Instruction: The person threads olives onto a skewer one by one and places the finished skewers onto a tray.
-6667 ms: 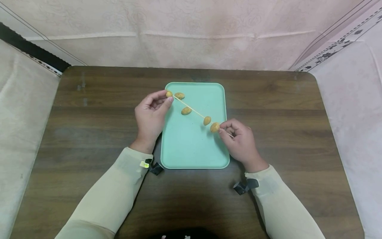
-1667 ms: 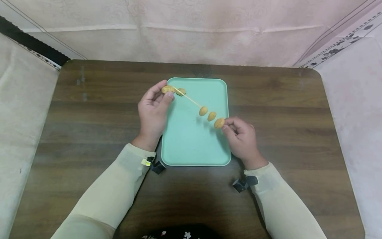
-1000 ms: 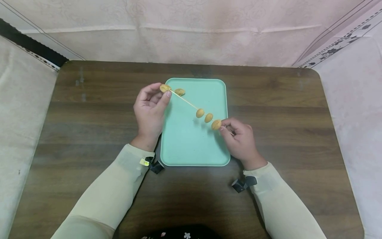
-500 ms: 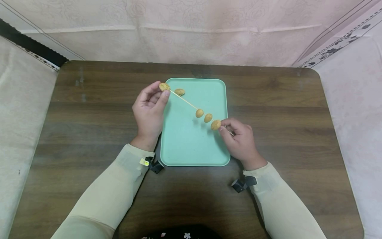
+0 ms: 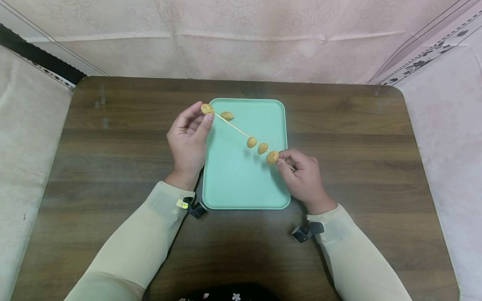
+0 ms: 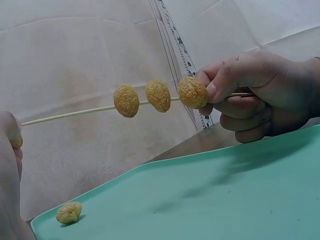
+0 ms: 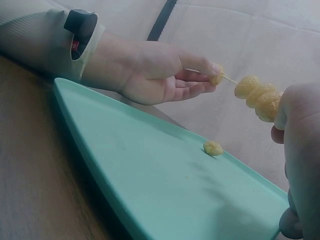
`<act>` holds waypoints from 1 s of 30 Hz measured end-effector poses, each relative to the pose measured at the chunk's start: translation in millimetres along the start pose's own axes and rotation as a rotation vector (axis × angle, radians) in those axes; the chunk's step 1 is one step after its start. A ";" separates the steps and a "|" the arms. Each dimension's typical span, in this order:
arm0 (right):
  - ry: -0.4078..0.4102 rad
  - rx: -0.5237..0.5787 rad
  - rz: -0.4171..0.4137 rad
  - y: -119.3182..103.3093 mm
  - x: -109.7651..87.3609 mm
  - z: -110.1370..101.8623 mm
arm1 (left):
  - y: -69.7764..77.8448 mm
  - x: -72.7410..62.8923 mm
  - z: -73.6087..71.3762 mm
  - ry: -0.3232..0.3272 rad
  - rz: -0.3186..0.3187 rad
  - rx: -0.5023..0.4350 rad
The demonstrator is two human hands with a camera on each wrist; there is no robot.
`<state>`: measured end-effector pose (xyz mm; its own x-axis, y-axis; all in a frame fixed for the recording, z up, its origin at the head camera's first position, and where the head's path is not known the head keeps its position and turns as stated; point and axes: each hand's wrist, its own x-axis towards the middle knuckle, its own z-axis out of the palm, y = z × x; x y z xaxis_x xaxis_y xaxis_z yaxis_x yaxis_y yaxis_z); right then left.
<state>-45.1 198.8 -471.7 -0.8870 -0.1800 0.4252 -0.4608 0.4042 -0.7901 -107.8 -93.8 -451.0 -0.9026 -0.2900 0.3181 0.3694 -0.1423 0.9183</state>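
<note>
My left hand [image 5: 188,138] pinches a wrinkled, golden baby potato [image 5: 207,109] between thumb and fingers, above the tray's far left corner. The thin wooden skewer [image 5: 233,126] slants over the tray, its pointed tip at or just touching that potato; whether it has pierced it I cannot tell. Three more potatoes are threaded on the skewer: one [image 6: 126,100] nearest the tip, a middle one [image 6: 158,95], and one [image 6: 193,92] against my right fingertips. My right hand [image 5: 303,175] grips the skewer's lower end. Another potato [image 7: 213,148] lies loose on the tray.
The mint-green tray [image 5: 244,188] stands on a dark wood-grain table [image 5: 113,167]. Pale cloth [image 5: 244,42] hangs behind the table and at its sides. Each wrist wears a small black camera, the left one [image 5: 196,210] close to the tray's edge.
Since the oldest frame, a third potato has come onto the skewer, and my left hand has picked up another from the tray. Over the last second both hands have barely moved.
</note>
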 end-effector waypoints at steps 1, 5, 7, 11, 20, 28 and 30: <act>-0.001 -0.001 0.001 0.2 -0.2 -0.1 | -0.3 0.0 0.0 0.000 0.002 0.003; -0.004 -0.006 0.004 0.8 -0.7 -0.6 | -1.0 -0.3 0.5 0.008 0.006 0.009; -0.006 -0.007 0.007 0.8 -0.6 -0.9 | -1.1 -0.4 1.0 0.014 0.004 0.002; -0.013 -0.013 0.006 -0.1 -0.3 -1.5 | -0.7 -0.6 2.0 0.014 0.002 -0.007; -0.037 -0.016 0.025 -3.1 0.9 -1.8 | 0.8 -2.2 3.5 0.027 -0.003 0.070; -0.046 -0.041 0.021 -1.7 -0.4 -1.8 | -1.2 -3.7 3.5 0.003 0.058 0.159; -0.048 -0.048 0.021 -1.7 -0.6 -2.0 | -2.1 -3.7 2.1 -0.014 0.083 0.181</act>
<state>-43.7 200.0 -469.7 -0.8972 -0.2136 0.3864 -0.4415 0.4505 -0.7760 -105.7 -90.4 -453.6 -0.8744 -0.2801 0.3962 0.3976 0.0543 0.9159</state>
